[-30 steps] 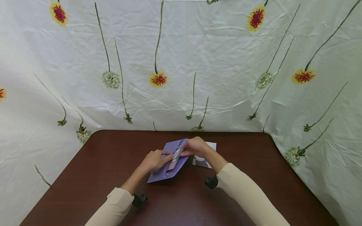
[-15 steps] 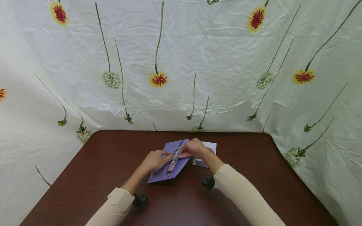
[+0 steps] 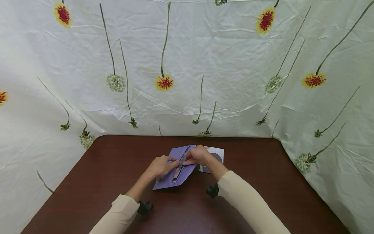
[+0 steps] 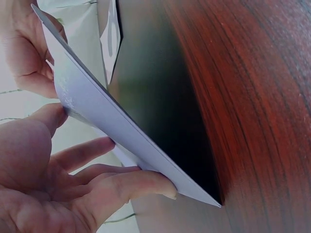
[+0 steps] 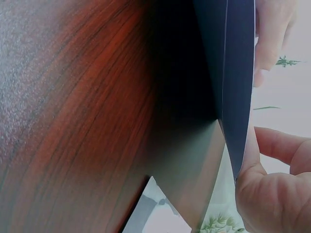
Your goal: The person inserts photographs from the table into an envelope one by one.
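Observation:
A purple envelope [image 3: 166, 180] is tilted above the dark table, its slit facing up. My left hand [image 3: 160, 165] holds it, thumb and fingers at the slit; in the left wrist view the left fingers [image 4: 141, 187] lie along its pale face. A printed photo card [image 3: 181, 160] sits partly inside the slit, with the rest hidden in the envelope. My right hand [image 3: 200, 155] pinches the upper part of this card. In the right wrist view the right hand [image 5: 277, 194] is at the envelope's edge [image 5: 238, 97], and the card is hidden there.
Another printed photo card [image 3: 217, 153] lies flat on the table [image 3: 248, 162], behind and right of the envelope, partly covered by the right wrist. A white floral cloth [image 3: 187, 58] hangs behind the table and along both sides.
The photo card has slid deeper into the envelope, so less of it shows. My right hand and forearm have shifted slightly left. The left hand holds almost still.

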### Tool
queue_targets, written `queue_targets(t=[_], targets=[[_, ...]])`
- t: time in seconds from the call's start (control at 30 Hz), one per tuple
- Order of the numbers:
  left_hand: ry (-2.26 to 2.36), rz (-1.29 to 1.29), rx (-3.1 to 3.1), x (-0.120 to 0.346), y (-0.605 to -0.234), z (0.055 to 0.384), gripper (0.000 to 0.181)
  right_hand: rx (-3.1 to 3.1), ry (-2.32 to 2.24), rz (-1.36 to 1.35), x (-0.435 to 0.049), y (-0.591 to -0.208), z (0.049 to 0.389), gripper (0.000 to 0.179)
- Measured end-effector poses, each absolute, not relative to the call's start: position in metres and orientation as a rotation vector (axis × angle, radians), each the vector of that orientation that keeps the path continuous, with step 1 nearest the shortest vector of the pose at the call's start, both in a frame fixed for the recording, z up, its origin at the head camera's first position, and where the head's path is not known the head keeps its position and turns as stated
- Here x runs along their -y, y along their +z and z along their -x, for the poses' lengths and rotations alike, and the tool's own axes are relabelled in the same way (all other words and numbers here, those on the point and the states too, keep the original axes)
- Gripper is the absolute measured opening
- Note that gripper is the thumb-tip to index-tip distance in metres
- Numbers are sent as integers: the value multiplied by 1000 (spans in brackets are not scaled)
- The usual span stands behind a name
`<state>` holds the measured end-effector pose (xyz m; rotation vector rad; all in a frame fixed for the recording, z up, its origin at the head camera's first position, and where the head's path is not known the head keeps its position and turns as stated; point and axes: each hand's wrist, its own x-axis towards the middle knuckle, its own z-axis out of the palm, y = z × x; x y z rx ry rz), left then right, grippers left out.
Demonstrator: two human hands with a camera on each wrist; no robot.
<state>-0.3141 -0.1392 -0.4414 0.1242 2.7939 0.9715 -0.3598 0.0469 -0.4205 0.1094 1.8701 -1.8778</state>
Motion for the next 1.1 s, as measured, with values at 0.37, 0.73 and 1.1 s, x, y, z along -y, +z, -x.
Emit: queue_targets(t=[0.37, 0.73, 1.1], targets=[[970, -128, -2799, 137, -443, 315, 42, -1852, -1901, -145, -46, -428, 358, 24], [980, -160, -2809, 137, -447, 314, 41, -1859, -1909, -124, -46, -437, 358, 23], [944, -184, -2842, 139, -442, 315, 43, -1966, -1890, -93, -80, -403, 367, 34]])
